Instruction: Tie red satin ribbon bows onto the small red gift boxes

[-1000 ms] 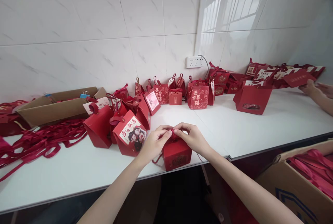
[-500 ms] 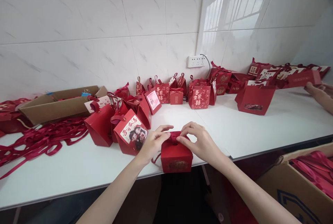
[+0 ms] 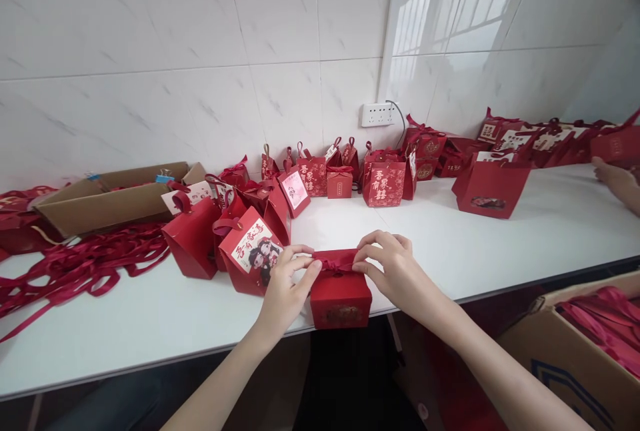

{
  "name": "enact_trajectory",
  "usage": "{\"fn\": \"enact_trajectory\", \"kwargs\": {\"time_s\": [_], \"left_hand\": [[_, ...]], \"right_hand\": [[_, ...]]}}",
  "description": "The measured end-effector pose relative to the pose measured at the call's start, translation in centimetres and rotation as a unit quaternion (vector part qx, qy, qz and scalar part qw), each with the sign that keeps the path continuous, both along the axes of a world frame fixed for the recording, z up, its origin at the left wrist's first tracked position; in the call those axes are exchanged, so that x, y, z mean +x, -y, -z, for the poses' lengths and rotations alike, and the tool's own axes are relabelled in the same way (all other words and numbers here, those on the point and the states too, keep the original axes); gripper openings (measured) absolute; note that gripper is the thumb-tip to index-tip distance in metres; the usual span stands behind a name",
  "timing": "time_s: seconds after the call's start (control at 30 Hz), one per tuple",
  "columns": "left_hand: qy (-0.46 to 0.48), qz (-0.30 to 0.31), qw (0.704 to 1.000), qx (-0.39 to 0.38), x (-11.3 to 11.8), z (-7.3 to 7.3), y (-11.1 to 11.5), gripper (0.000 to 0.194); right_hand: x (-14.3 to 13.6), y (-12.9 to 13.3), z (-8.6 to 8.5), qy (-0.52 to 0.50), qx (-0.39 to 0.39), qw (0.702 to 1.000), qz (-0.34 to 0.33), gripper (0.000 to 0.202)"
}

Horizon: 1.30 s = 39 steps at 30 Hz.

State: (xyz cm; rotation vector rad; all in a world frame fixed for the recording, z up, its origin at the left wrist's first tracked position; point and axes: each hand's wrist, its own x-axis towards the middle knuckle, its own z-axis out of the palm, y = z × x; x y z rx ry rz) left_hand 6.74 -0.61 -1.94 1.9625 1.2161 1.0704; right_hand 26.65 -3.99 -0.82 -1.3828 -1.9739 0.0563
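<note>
A red gift box stands at the table's front edge, between my hands. Across its top lies a dark red ribbon, knotted in the middle. My left hand pinches the ribbon's left side between thumb and fingers. On the other side, my right hand grips the ribbon's right part, its fingers curled over the box's top corner. Just left of my left hand stands a red box with a cartoon couple on its label.
Loose red ribbons lie at the left, by an open cardboard tray. Several finished boxes line the wall under a power strip. A carton of red ribbon stands lower right. Another person's hand holds a red box at far right.
My hands have moved apart, drawing the ribbon out to both sides of the knot. At far right, the other person's hand and red box have shifted rightward.
</note>
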Motion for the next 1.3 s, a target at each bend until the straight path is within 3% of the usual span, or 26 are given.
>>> {"fn": "enact_trajectory", "kwargs": {"time_s": [0.23, 0.43, 0.63, 0.73, 0.87, 1.0, 1.13, 1.3], "left_hand": [[-0.046, -0.062, 0.995, 0.055, -0.4, 0.9, 1.0, 0.023], [-0.151, -0.173, 0.943, 0.241, -0.2, 2.0, 2.5, 0.017], [-0.168, -0.165, 0.902, 0.363, 0.6, 1.6, 3.2, 0.009], [-0.168, -0.127, 0.895, 0.392, 0.6, 1.5, 3.3, 0.009], [-0.187, -0.081, 0.891, 0.405, 0.4, 1.8, 3.5, 0.009], [-0.168, -0.074, 0.91, 0.372, 0.5, 1.7, 3.6, 0.009], [-0.126, -0.057, 0.938, 0.319, 0.7, 1.5, 3.8, 0.013], [-0.121, -0.066, 0.937, 0.322, 1.0, 1.7, 4.3, 0.008]], "right_hand": [[1.3, 0.3, -0.1, 0.081, 0.019, 0.997, 0.001, 0.02], [1.5, 0.9, -0.9, 0.064, -0.018, 0.998, 0.007, 0.018], [-1.7, -1.4, -3.5, 0.077, -0.075, 0.993, -0.045, 0.02], [-3.2, -3.6, -4.9, 0.138, -0.165, 0.968, -0.13, 0.021], [-4.4, -5.4, -6.1, 0.19, -0.291, 0.91, -0.227, 0.012], [-4.8, -5.8, -6.4, 0.234, -0.306, 0.881, -0.275, 0.017], [-4.6, -5.8, -6.1, 0.231, -0.284, 0.883, -0.294, 0.019], [-4.5, -6.0, -6.0, 0.214, -0.302, 0.881, -0.294, 0.017]]}}
